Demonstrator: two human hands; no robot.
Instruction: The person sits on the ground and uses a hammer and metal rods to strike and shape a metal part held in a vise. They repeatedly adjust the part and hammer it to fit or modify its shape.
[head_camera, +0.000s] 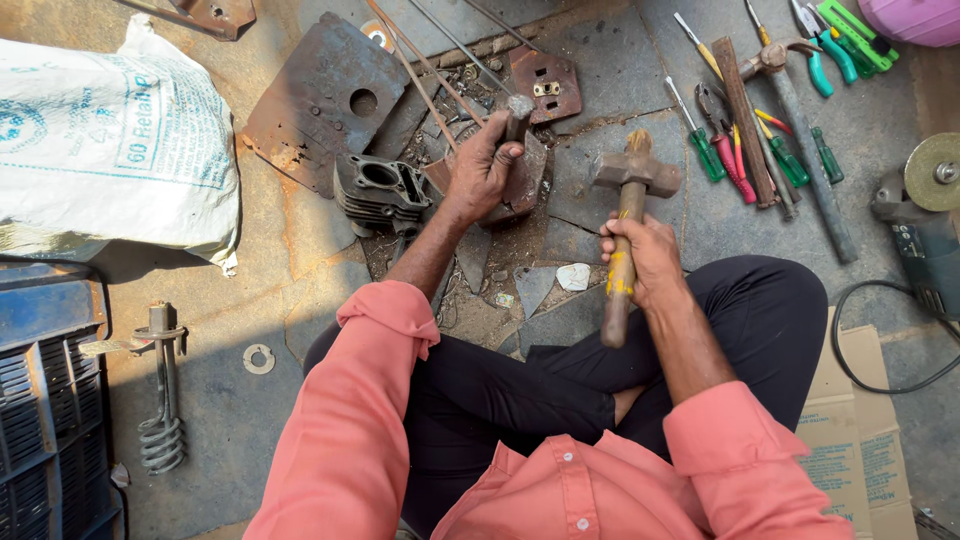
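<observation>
**Seated on a stone floor, hammer raised over a chisel**

Salmon-pink sleeves and my crossed legs in black trousers fill the lower view. My right hand (642, 258) has its grip wrapped tight around the wooden handle of a hammer (628, 210), its rusty head lifted just right of my other hand. My left hand (483, 168), arm stretched forward, pinches a short metal chisel (519, 112) upright on a rusty metal piece (526, 175). Bare floor lies open between hammer and chisel. Just left sits a finned engine cylinder (380, 190) beside a rusty plate (320, 100). Screwdrivers and pliers (745, 140) lie to the right, an angle grinder (920, 215) farther right, a white sack (110, 140) at left. Sunlit cracked stone floor (220, 400).
</observation>
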